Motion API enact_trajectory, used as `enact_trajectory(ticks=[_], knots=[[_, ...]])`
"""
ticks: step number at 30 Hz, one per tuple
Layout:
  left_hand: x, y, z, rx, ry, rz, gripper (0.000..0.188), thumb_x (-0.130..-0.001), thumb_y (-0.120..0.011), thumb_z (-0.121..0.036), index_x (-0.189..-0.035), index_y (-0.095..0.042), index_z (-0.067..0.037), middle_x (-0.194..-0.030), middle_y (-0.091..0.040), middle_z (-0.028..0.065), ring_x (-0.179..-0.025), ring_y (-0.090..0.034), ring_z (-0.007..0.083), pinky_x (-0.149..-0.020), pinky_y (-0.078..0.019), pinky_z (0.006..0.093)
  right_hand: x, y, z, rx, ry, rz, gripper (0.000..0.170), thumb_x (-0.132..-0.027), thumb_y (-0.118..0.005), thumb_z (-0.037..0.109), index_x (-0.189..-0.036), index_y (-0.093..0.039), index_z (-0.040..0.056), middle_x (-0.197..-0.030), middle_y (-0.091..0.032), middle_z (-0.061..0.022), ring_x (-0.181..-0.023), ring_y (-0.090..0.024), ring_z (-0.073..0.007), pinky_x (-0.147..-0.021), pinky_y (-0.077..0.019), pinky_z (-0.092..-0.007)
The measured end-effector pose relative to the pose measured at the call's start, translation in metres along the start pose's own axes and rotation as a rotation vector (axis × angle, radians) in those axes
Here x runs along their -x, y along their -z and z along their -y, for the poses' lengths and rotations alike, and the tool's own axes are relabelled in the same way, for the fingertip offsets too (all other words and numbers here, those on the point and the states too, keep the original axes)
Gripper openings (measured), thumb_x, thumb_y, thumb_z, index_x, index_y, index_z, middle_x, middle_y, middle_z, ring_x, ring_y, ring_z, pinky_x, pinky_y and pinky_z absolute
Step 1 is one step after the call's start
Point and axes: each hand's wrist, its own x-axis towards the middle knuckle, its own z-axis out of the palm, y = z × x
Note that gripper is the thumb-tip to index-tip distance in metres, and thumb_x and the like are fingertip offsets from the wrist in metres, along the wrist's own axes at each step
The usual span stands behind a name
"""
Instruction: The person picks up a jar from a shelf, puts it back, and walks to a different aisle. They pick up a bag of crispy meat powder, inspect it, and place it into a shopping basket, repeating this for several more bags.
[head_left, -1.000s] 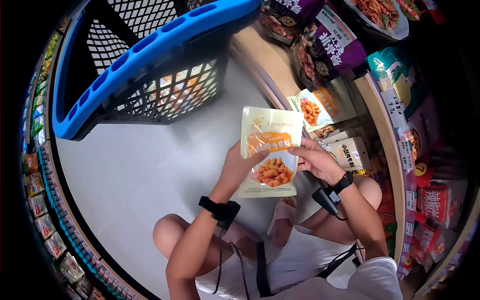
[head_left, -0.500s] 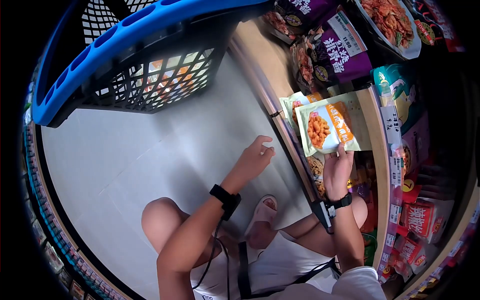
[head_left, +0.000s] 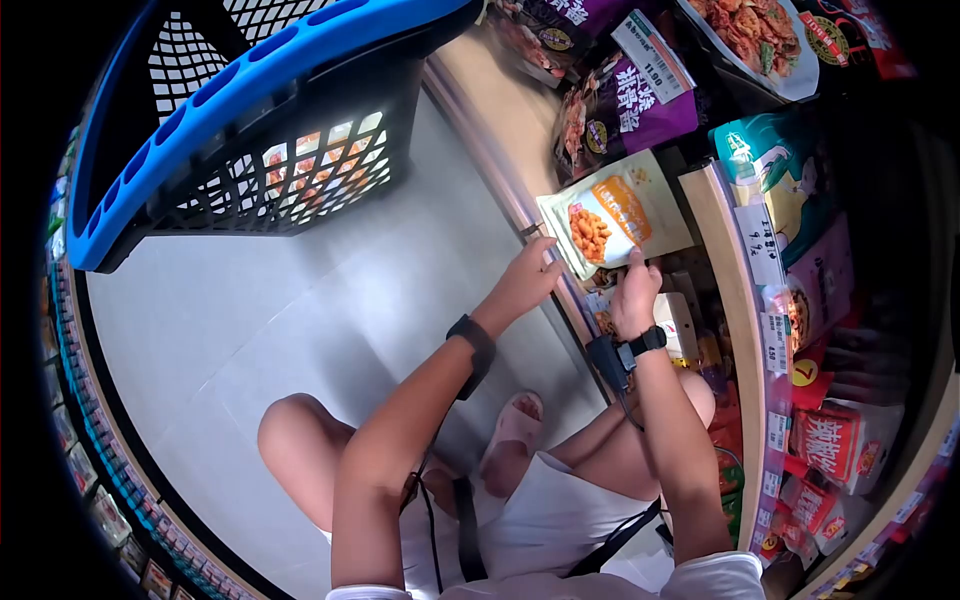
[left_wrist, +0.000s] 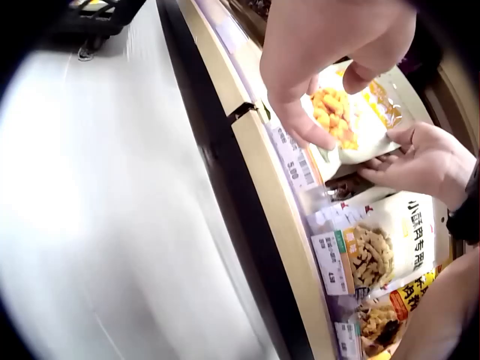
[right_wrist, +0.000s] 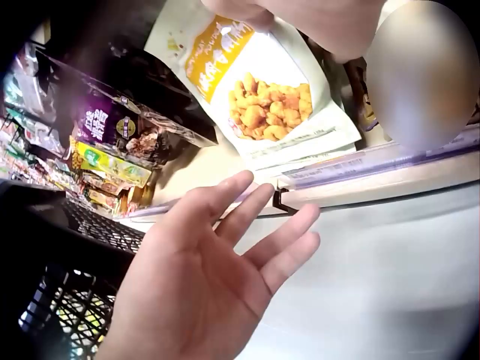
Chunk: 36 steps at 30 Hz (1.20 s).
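Note:
A pale green food packet (head_left: 605, 215) with an orange band and a picture of fried pieces lies over the shelf's front section. My right hand (head_left: 637, 297) pinches its near edge, thumb on top and fingers beneath, as the left wrist view shows. Beside the packet's front corner, at the shelf edge, is my left hand (head_left: 525, 282), its fingers loosely bent and holding nothing. In the right wrist view the left palm (right_wrist: 199, 285) faces the camera with fingers spread, apart from the packet (right_wrist: 270, 105). Edges of like packets show beneath it.
A black shopping basket (head_left: 300, 170) with a blue rim stands at the upper left, with packets inside. Purple sauce bags (head_left: 640, 105) sit behind the packet. White pouches (left_wrist: 401, 240) and price tags (left_wrist: 330, 262) line the shelf nearer me. A wooden divider (head_left: 735, 270) borders the right.
Both hands held the packet over the floor at first. The left hand let go, and the right hand carried the packet right onto the shelf. Since then the left hand has moved up to the shelf edge.

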Motion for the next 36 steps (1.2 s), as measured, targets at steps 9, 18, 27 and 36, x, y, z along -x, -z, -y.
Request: enact_trajectory(ticks=[9,18,27,36], knots=[[0.021,0.077,-0.024,-0.299,-0.203,-0.010,0.032,-0.096,-0.051,-0.028,-0.115,-0.059,-0.004,-0.095,-0.063,0.0071,-0.084,-0.060,0.0141,-0.076,-0.0499,0.0279,0.024,0.014,0.027,-0.071,-0.310,0.166,0.010,-0.093,-0.054,0.015,-0.093,-0.052,0.0062,-0.085,-0.052,-0.0014,-0.077,-0.047,-0.0121,-0.072,-0.0421,-0.0292],[0.198,0.227,-0.134,-0.643,-0.158,0.004,0.033,-0.099,-0.043,-0.025,-0.119,-0.062,-0.007,-0.098,-0.065,0.0040,-0.092,-0.061,0.0116,-0.083,-0.0465,0.0261,-0.013,0.020,0.038,-0.108,-0.457,0.179,0.026,-0.092,-0.052,0.014,-0.110,-0.047,-0.0046,-0.115,-0.052,-0.0129,-0.107,-0.049,-0.0211,-0.101,-0.0358,-0.0341],[0.369,0.432,-0.107,-0.290,0.451,-0.550,0.044,-0.096,-0.044,-0.048,-0.112,-0.061,-0.010,-0.105,-0.064,0.0015,-0.102,-0.059,0.0136,-0.096,-0.0421,0.0320,-0.005,0.004,0.051,0.079,-0.280,0.275,0.040,-0.093,-0.051,0.016,-0.124,-0.037,-0.0054,-0.138,-0.032,-0.0161,-0.129,-0.032,-0.0255,-0.113,-0.0207,-0.0432],[0.236,0.263,-0.189,-0.728,0.066,0.080,0.036,-0.100,-0.041,-0.027,-0.091,-0.066,-0.002,-0.086,-0.067,0.0073,-0.085,-0.064,0.0163,-0.085,-0.0497,0.0302,-0.044,0.005,0.055,0.011,0.002,0.127,0.029,-0.096,-0.042,0.010,-0.118,-0.051,-0.0062,-0.122,-0.055,-0.0156,-0.114,-0.050,-0.0261,-0.106,-0.0343,-0.0396]])
